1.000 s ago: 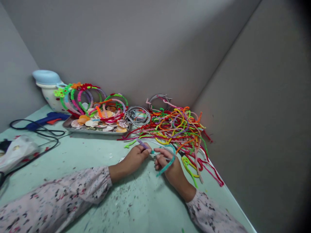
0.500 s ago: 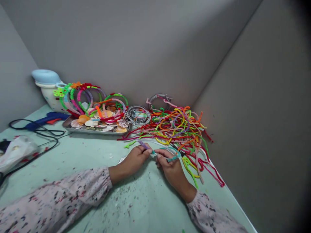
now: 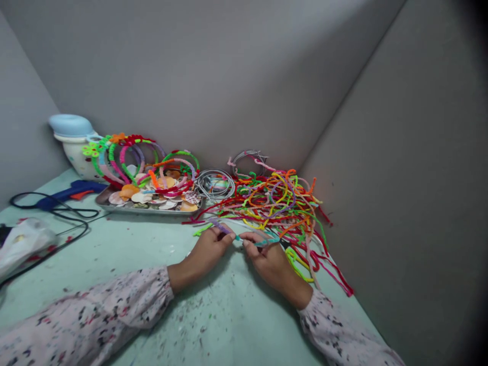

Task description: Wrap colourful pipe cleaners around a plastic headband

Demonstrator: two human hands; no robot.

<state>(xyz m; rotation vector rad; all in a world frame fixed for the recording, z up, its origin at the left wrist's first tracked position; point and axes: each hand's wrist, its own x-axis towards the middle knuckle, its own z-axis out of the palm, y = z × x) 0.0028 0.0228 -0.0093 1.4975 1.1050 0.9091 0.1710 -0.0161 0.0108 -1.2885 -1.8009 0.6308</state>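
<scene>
My left hand (image 3: 208, 251) is closed in a pinch on a purple fuzzy pipe cleaner (image 3: 220, 227), which sticks out past its fingers up and to the left. A teal pipe cleaner (image 3: 271, 240) starts at my left fingertips and runs across to my right hand (image 3: 270, 262). My right thumb and fingers pinch the teal strand, and its bent length lies over the back of the fingers. Whether a wire runs inside the purple piece I cannot tell. Both hands are just above the table, fingertips a short gap apart.
A tangled pile of coloured pipe cleaners (image 3: 274, 198) lies behind my right hand. Coiled grey wire (image 3: 216, 184) sits beside a metal tray (image 3: 148, 209) holding shells and pipe-cleaner-wrapped hoops. Left are a blue glue gun (image 3: 64, 195) with black cord, a lidded container (image 3: 76, 145) and a plastic bag (image 3: 28, 239).
My right hand has turned slightly, and the teal loop over it now looks flatter and lower. My left hand keeps its pinch on the purple piece. The view has shifted a little.
</scene>
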